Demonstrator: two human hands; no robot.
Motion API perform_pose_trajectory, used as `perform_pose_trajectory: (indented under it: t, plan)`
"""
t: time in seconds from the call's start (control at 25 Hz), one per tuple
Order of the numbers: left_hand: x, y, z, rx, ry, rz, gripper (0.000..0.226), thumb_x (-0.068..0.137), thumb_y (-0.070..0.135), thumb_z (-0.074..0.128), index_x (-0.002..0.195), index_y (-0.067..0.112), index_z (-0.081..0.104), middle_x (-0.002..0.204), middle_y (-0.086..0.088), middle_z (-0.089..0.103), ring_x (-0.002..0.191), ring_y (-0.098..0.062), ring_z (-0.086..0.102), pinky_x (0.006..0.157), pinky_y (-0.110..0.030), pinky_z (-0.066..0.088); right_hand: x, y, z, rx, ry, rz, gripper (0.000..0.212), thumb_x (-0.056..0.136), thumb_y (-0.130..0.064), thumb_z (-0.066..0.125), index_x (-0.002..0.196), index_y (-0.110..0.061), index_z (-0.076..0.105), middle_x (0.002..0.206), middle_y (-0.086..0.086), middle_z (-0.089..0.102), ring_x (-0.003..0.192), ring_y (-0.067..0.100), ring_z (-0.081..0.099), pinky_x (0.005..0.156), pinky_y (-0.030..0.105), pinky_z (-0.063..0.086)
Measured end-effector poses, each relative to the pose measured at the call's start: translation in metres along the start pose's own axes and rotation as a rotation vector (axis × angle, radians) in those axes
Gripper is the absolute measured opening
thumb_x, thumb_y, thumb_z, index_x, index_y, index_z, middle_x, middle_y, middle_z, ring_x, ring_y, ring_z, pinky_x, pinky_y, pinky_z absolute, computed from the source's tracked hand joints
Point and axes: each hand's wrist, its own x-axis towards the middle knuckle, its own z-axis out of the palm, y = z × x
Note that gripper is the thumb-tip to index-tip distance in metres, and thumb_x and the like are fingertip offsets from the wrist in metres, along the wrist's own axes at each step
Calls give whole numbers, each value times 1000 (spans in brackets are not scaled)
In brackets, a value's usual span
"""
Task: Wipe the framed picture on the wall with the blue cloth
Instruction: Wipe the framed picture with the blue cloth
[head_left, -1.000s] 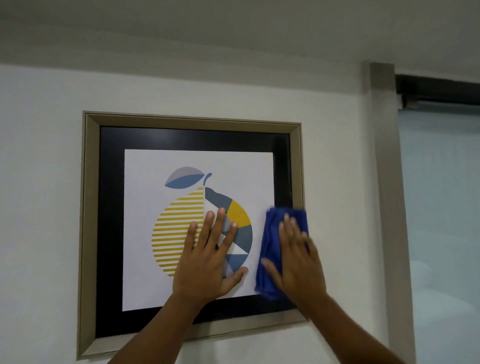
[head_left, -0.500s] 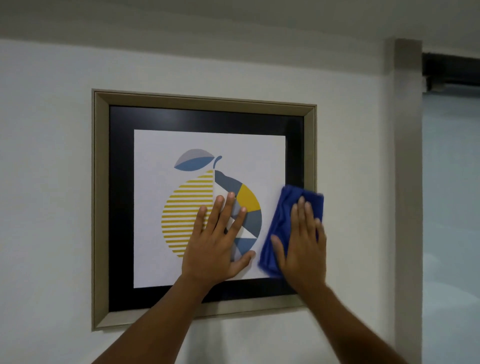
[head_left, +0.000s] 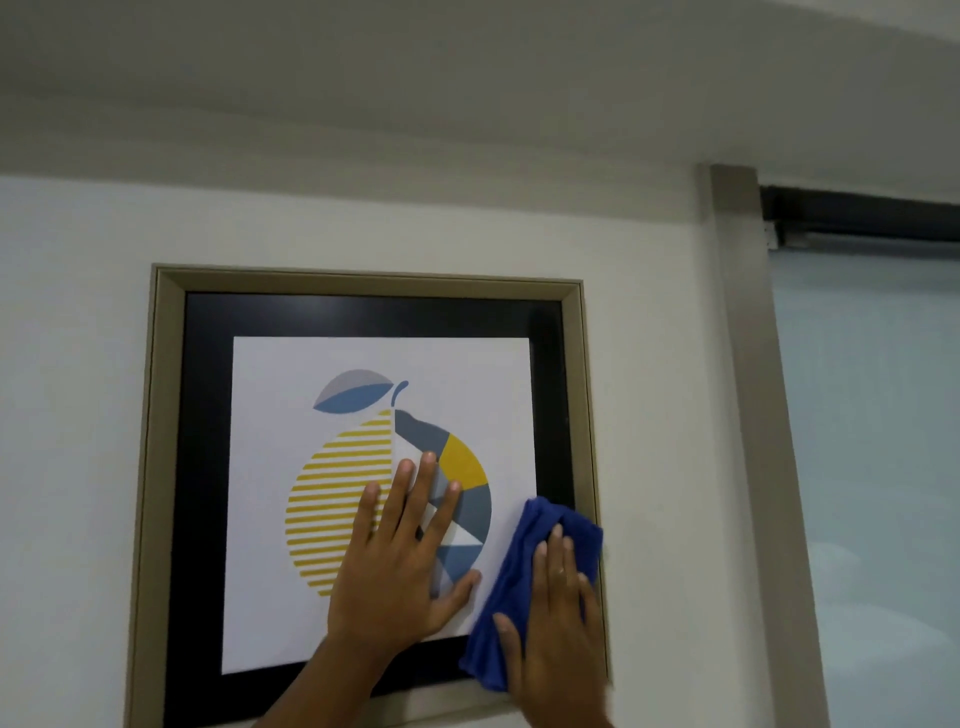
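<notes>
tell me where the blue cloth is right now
In the head view, the blue cloth is pressed flat under the right hand against the lower right corner of the framed picture, just right of the left hand.

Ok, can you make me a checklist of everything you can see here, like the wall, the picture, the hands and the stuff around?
Surface: white wall, bare around the picture.
Job's things: framed picture hanging on the wall, fruit print inside a black border; blue cloth pressed on its lower right corner, overlapping the frame edge.
Clutter: nothing seen.
Hands: left hand flat on the print, fingers spread; right hand flat on the cloth, pressing it.
Cables: nothing seen.
Surroundings: ceiling above; grey door frame and frosted glass panel to the right.
</notes>
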Motion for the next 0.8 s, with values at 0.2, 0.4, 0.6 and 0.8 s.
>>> perform_pose_trajectory:
  t: [0.2, 0.4, 0.6, 0.8]
  plan:
    - [-1, 4, -7, 20, -16, -2, 89, 90, 74, 40, 159, 18, 29, 169, -16, 18, 156, -37, 17, 122, -56, 18, 23, 42, -20, -155, -95, -228, 72, 101, -54, 12, 156, -6, 9, 165, 6, 6, 152, 17, -3, 116, 38, 10]
    - [-1, 3, -2, 24, -11, -10, 90, 90, 76, 39, 159, 20, 29, 169, -14, 21, 156, -36, 17, 125, -53, 9, 142, 25, -44, -96, -20, -187, 66, 103, -47, 19, 154, -7, 23, 162, 10, 25, 151, 23, 16, 118, 41, 19]
    - [-1, 5, 0, 12, -2, -12, 92, 89, 77, 40, 161, 23, 21, 170, -12, 16, 156, -35, 13, 124, -53, 8, 238, -7, -61, 32, 107, -61, 60, 102, -41, 29, 151, -7, 35, 159, 9, 34, 149, 22, 26, 117, 41, 18]
    - [-3, 4, -3, 13, 12, 4, 87, 91, 72, 44, 158, 19, 31, 170, -15, 17, 157, -35, 14, 125, -55, 13, 207, -6, -49, 14, 108, -81, 59, 102, -38, 29, 154, -9, 27, 162, 8, 26, 150, 21, 21, 120, 42, 16]
